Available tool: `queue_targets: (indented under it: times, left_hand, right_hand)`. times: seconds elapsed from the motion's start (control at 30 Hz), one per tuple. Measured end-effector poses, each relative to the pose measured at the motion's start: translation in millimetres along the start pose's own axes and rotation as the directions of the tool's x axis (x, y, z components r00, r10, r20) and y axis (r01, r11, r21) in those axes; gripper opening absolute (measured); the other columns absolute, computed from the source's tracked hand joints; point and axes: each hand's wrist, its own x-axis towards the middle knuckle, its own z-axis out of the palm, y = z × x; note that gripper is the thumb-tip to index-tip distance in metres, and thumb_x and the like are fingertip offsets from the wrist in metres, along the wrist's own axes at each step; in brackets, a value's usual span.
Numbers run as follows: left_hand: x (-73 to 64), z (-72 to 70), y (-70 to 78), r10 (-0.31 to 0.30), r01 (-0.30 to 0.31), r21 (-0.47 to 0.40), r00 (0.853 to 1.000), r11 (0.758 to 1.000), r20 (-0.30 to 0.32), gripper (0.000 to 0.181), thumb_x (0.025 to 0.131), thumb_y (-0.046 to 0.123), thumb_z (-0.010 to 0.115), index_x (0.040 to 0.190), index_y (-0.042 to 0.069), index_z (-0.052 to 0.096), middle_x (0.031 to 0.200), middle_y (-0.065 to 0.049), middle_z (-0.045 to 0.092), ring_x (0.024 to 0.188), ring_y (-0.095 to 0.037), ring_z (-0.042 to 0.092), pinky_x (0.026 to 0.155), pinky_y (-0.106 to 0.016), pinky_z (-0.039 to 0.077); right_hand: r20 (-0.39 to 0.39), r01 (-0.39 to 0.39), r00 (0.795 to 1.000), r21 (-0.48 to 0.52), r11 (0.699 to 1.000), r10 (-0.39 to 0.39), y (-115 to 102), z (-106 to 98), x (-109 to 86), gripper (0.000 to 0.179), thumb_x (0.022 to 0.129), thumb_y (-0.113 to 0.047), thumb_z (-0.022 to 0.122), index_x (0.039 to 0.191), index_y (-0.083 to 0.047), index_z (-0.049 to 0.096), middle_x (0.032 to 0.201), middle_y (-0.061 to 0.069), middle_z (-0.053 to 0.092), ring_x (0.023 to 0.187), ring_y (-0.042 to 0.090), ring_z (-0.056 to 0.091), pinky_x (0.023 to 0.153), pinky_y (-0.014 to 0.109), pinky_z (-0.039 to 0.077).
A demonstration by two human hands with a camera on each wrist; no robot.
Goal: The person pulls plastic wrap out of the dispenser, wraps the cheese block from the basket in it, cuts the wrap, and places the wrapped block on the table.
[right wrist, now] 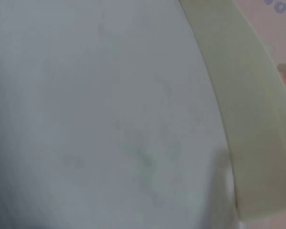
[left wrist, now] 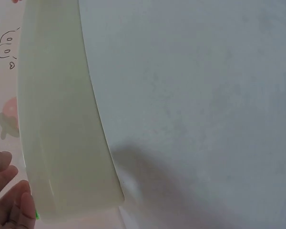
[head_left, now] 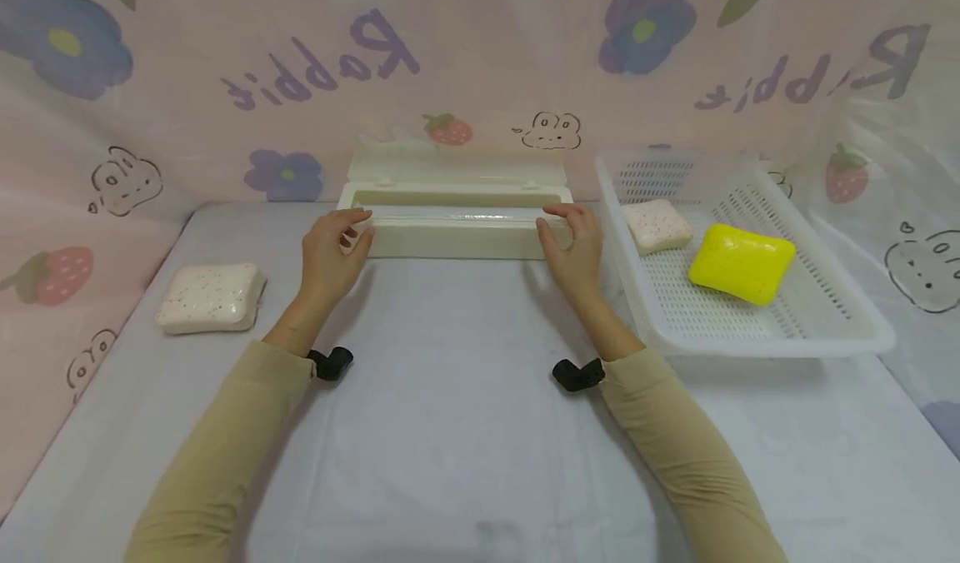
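A long cream-white cling film box point(head_left: 457, 241) stands at the back of the table with its lid point(head_left: 457, 166) raised. A roll of clear shiny film point(head_left: 457, 212) lies along its opening. My left hand point(head_left: 330, 251) is at the box's left end, forefinger over the top edge and thumb by the front wall, tips apart. In the left wrist view its fingertips point(left wrist: 21, 202) are right at the box's end. Mirroring it, my right hand point(head_left: 576, 242) is at the right end, thumb and forefinger spread around the film's edge. The right wrist view shows the box but no fingers.
A white speckled sponge-like block point(head_left: 210, 298) lies on the left of the table. On the right, a white plastic basket point(head_left: 757, 348) holds another speckled block point(head_left: 657, 226) and a yellow block point(head_left: 742, 264). A printed curtain point(head_left: 480, 63) hangs behind the box.
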Motion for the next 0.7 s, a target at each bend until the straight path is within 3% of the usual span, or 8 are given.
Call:
queue_targets:
  times: [0.17, 0.33, 0.57, 0.7]
  left_hand:
    - [1.8, 1.8, -3.3, -0.007, 0.005, 0.033, 0.998, 0.999, 0.059, 0.030, 0.089, 0.002, 0.062, 0.118, -0.005, 0.064, 0.123, -0.021, 0.063, 0.078, -0.035, 0.055, 0.069, -0.039, 0.041]
    - [6.3, 2.5, -5.6, 0.004, -0.012, 0.077, 0.995, 0.997, 0.104, 0.031, 0.092, 0.004, 0.059, 0.121, -0.007, 0.061, 0.125, -0.023, 0.061, 0.077, -0.036, 0.053, 0.071, -0.042, 0.039]
    - [14.3, 4.8, -4.4, -0.027, 0.011, 0.118, 0.992, 0.993, 0.127, 0.026, 0.095, 0.002, 0.053, 0.117, -0.009, 0.063, 0.111, -0.027, 0.061, 0.075, -0.033, 0.052, 0.068, -0.040, 0.040]
    - [17.3, 6.6, -4.0, -0.046, 0.033, 0.114, 0.993, 0.993, 0.111, 0.022, 0.095, 0.001, 0.054, 0.111, -0.008, 0.066, 0.106, -0.026, 0.062, 0.074, -0.033, 0.053, 0.068, -0.039, 0.040]
  right_hand:
    - [0.070, -0.057, 0.996, -0.072, 0.996, 0.062, 10, -3, -1.0, 0.034, 0.094, -0.021, 0.055, 0.118, 0.002, 0.062, 0.128, 0.018, 0.056, 0.123, 0.034, 0.041, 0.099, 0.054, 0.019]
    - [0.118, -0.048, 0.991, -0.106, 0.993, 0.061, 10, -5, 0.4, 0.035, 0.095, -0.021, 0.052, 0.120, 0.002, 0.061, 0.127, 0.020, 0.058, 0.127, 0.035, 0.037, 0.103, 0.056, 0.017]
    - [0.133, -0.060, 0.988, -0.140, 0.988, 0.078, 9, -5, 7.9, 0.028, 0.093, -0.020, 0.056, 0.107, 0.000, 0.069, 0.116, 0.020, 0.064, 0.125, 0.035, 0.039, 0.103, 0.056, 0.019]
    - [0.137, -0.120, 0.981, -0.121, 0.985, 0.137, 8, -5, 12.9, 0.024, 0.091, -0.019, 0.061, 0.101, 0.002, 0.069, 0.109, 0.020, 0.066, 0.123, 0.035, 0.039, 0.104, 0.054, 0.020]
